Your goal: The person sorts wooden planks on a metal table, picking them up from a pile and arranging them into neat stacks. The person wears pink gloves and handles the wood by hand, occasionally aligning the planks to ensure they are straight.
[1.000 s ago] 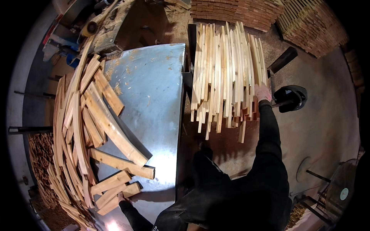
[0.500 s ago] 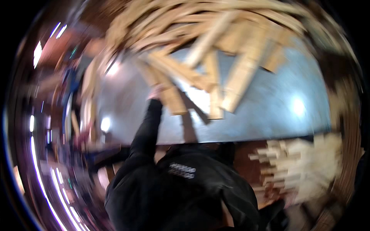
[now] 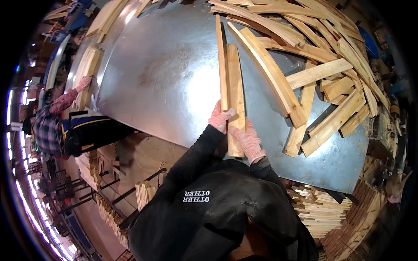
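My left hand (image 3: 220,116), in a pink-and-white glove, is closed round the near end of a narrow wooden board (image 3: 221,65) that stands on edge. Right beside it lies a wider wooden board (image 3: 235,87), pointing away from me over the metal table (image 3: 161,74). My right hand (image 3: 249,141), gloved alike, grips this wider board near its close end, fingers along its right side. Just to the right, a pair of long boards (image 3: 272,78) lies slanted on the table, apart from my hands.
A heap of boards (image 3: 305,32) covers the table's far right. Shorter pieces (image 3: 333,124) lie nearer on that side. At left, a co-worker (image 3: 52,126) rests a gloved hand on a board stack (image 3: 86,69). More stacked boards (image 3: 322,209) stand below the table's near right edge.
My view has swung, so the heap now appears farther right. My right hand has come up from the lower right stack onto the wider board. Both hands are now together over the table.
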Tool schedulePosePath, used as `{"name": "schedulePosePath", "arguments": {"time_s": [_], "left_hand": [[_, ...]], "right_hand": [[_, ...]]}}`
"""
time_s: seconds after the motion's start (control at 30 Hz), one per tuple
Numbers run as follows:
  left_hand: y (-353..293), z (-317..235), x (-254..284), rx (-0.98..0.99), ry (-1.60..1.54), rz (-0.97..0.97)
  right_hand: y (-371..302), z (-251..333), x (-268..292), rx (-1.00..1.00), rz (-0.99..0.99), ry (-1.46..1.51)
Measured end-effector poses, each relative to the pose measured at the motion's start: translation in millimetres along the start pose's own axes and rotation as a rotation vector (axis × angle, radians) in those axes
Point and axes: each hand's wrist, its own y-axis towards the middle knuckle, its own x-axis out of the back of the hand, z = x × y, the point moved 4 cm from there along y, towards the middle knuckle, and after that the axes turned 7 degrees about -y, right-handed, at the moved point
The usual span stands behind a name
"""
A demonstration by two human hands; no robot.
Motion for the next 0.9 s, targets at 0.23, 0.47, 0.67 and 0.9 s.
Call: {"name": "schedulePosePath", "arguments": {"time_s": [0.23, 0.47, 0.67, 0.9], "left_hand": [[72, -76, 155, -0.049, 0.105, -0.341], [97, -44, 110, 0.405, -0.063, -0.008], [169, 76, -9, 0.601, 0.706, -0.059], [131, 180, -195, -0.645, 1.659, 2.511]], "right_hand": [[-36, -2, 35, 0.236, -0.237, -0.030], [-135, -6, 79, 0.533, -0.311, 1.067], [-213, -19, 61, 0.410, -0.158, 1.087], [-343, -195, 163, 0.379, -1.011, 1.132]]}}
